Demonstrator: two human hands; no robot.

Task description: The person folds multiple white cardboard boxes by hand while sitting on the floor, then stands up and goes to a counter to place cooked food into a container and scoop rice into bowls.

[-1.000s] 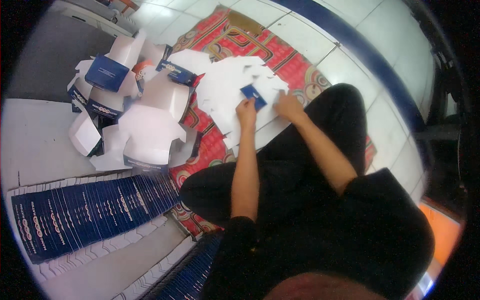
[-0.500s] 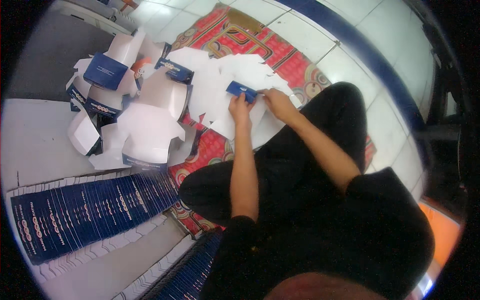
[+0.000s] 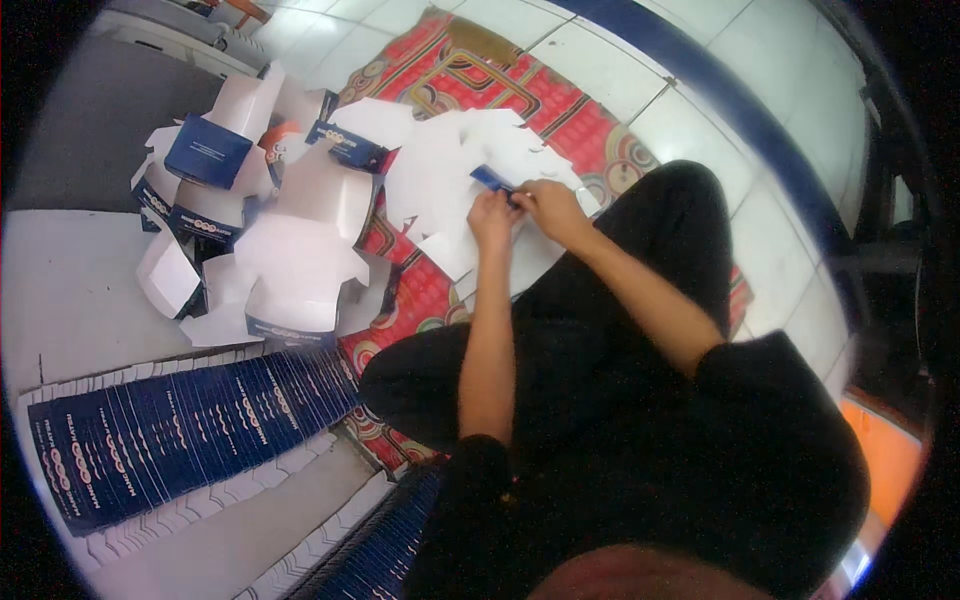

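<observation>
The left hand (image 3: 490,218) grips a blue-and-white carton (image 3: 488,177) and the right hand (image 3: 552,210), fingers narrowed, pinches its blue part, above the red patterned mat (image 3: 420,298), beside a pile of open boxes (image 3: 300,262).

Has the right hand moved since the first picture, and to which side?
Yes. Against the red patterned mat, the right hand has shifted leftward, closer to the left hand.
</observation>
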